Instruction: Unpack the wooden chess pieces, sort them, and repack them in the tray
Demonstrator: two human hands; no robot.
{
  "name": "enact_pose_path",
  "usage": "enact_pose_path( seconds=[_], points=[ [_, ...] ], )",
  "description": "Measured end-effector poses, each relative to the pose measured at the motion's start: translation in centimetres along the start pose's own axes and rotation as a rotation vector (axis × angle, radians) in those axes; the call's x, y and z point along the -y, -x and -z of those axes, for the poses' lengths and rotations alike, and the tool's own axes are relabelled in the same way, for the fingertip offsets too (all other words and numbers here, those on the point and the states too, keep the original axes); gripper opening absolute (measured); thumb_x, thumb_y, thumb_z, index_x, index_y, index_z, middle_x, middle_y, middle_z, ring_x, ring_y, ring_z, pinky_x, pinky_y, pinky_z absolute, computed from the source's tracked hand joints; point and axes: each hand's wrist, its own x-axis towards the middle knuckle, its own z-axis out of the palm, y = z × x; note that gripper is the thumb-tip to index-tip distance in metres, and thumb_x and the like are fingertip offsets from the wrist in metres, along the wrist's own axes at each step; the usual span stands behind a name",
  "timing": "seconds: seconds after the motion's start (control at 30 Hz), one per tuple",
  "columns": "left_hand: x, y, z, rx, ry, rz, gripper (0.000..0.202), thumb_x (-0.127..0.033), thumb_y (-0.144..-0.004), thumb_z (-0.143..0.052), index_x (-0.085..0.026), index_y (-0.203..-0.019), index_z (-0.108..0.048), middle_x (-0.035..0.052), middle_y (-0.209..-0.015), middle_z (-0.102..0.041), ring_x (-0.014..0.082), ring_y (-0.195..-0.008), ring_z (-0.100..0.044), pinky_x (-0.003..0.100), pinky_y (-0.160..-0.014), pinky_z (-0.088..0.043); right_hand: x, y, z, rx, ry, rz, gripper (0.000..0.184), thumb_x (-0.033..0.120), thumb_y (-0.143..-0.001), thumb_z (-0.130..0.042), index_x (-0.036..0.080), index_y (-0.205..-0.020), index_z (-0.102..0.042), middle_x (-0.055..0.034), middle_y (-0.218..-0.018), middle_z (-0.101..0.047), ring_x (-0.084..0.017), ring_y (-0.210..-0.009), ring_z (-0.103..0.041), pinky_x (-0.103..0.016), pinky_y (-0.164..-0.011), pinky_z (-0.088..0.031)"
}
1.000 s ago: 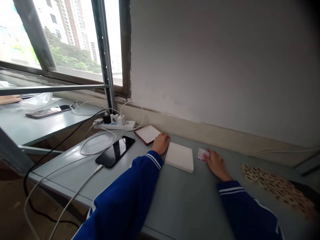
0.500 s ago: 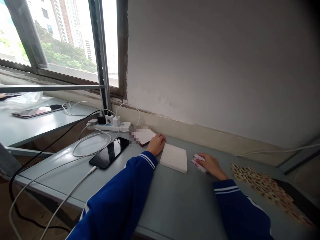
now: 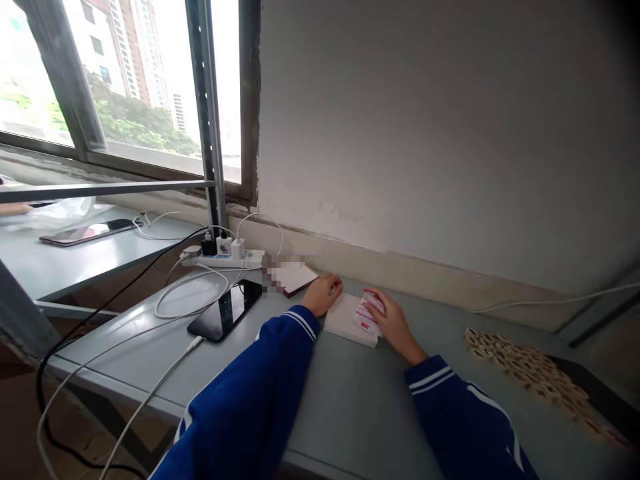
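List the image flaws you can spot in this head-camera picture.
Head view: the window is blown out by daylight; a pixelated patch hides part of the red-edged pad; the tiles at right are soft; the top right corner darkens.

L hand (image 3: pixel 323 293) rests at white box (image 3: pixel 344 317) left edge; R hand (image 3: pixel 393 325) holds pink card (image 3: pixel 367 314) on it.

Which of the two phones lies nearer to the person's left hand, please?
The dark phone with the white cable plugged in, on the table under the left hand; the other phone lies on the far table by the window.
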Motion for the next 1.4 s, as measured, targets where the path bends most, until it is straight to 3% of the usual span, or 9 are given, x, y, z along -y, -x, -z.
enact_pose_path(
  seconds=[0.13,0.23,0.43,0.6,0.8,0.93,1.17,1.27,1.4],
  points=[
    [-0.4,0.4,0.0,0.012,0.047,0.002,0.027,-0.034,-0.087,-0.035,-0.017,-0.084,-0.055,0.0038,-0.082,-0.057,0.0153,-0.079,-0.052,0.027,-0.076,-0.04,0.7,-0.9,-2.3,0.126,-0.16,-0.006,0.046,0.026,-0.072,-0.053,0.022,-0.117,-0.044,-0.0012,-0.087,-0.061,-0.016,-0.079,-0.057,-0.03,-0.076,-0.043],
    [-0.6,0.7,-0.1,0.017,0.054,-0.002,0.027,-0.035,-0.087,-0.035,-0.016,-0.088,-0.055,0.0036,-0.082,-0.058,0.0155,-0.08,-0.051,0.027,-0.076,-0.04,0.7,-1.0,-3.1,0.164,-0.124,0.017,0.049,0.019,-0.069,-0.054,0.023,-0.117,-0.044,-0.0014,-0.09,-0.061,-0.017,-0.084,-0.056,-0.032,-0.08,-0.041],
    [-0.8,1.1,-0.4,0.019,0.033,-0.022,0.029,-0.038,-0.087,-0.036,-0.017,-0.092,-0.055,0.0039,-0.084,-0.059,0.016,-0.084,-0.051,0.028,-0.079,-0.039,0.3,-0.6,-3.1,0.097,-0.083,-0.007,0.046,0.02,-0.07,-0.053,0.023,-0.116,-0.046,-0.0021,-0.09,-0.062,-0.018,-0.086,-0.056,-0.033,-0.081,-0.04],
    [-0.6,1.1,-0.5,0.091,0.041,-0.008,0.031,-0.044,-0.082,-0.044,-0.018,-0.094,-0.055,0.0014,-0.074,-0.06,0.0145,-0.075,-0.053,0.026,-0.073,-0.04,0.1,-0.6,-3.3,0.04,-0.189,0.01,0.04,0.021,-0.073,-0.049,0.021,-0.113,-0.049,-0.0019,-0.088,-0.062,-0.016,-0.085,-0.056,-0.032,-0.083,-0.041],
    [-0.3,0.9,-0.3,0.162,-0.08,0.0,0.02,-0.037,-0.077,-0.054,-0.018,-0.075,-0.06,0.0007,-0.066,-0.059,0.0141,-0.07,-0.052,0.025,-0.068,-0.037,-0.9,-0.2,-3.5,-0.052,-0.185,0.036,0.047,0.02,-0.071,-0.05,0.02,-0.118,-0.042,-0.0044,-0.1,-0.055,-0.012,-0.073,-0.053,-0.031,-0.078,-0.044],
    [-0.1,0.9,-0.2,0.151,-0.17,0.031,0.015,-0.034,-0.076,-0.055,-0.019,-0.075,-0.059,0.001,-0.074,-0.058,0.0167,-0.081,-0.049,0.03,-0.076,-0.033,-2.2,0.1,-3.2,-0.129,-0.109,0.021,0.051,0.018,-0.069,-0.051,0.021,-0.119,-0.04,-0.0053,-0.103,-0.051,-0.011,-0.07,-0.051,-0.032,-0.077,-0.044],
    [-0.2,1.1,-0.9,0.19,-0.265,0.103,0.025,-0.034,-0.067,-0.061,-0.02,-0.086,-0.053,0.0038,-0.097,-0.049,0.022,-0.095,-0.041,0.035,-0.079,-0.031,-3.9,0.2,-2.9,-0.101,-0.124,-0.02,0.039,0.016,-0.069,-0.048,0.019,-0.108,-0.048,-0.0031,-0.093,-0.052,-0.01,-0.065,-0.051,-0.028,-0.066,-0.044],
    [-0.2,1.0,-1.1,0.205,-0.242,0.123,0.03,-0.033,-0.067,-0.059,-0.021,-0.092,-0.049,0.0036,-0.101,-0.046,0.0217,-0.097,-0.039,0.035,-0.081,-0.031,-4.1,0.1,-3.1,-0.084,-0.123,-0.022,0.035,0.016,-0.07,-0.048,0.018,-0.104,-0.05,-0.0035,-0.093,-0.053,-0.011,-0.068,-0.053,-0.027,-0.065,-0.043],
    [-0.2,1.1,-1.1,0.219,-0.25,0.143,0.018,-0.026,-0.073,-0.052,-0.021,-0.091,-0.05,0.0038,-0.102,-0.046,0.0212,-0.099,-0.038,0.036,-0.084,-0.029,-3.4,0.0,-2.7,-0.064,-0.021,0.017,0.029,0.016,-0.072,-0.046,0.018,-0.1,-0.053,-0.0043,-0.095,-0.053,-0.012,-0.073,-0.054,-0.027,-0.068,-0.042]
  ],
)
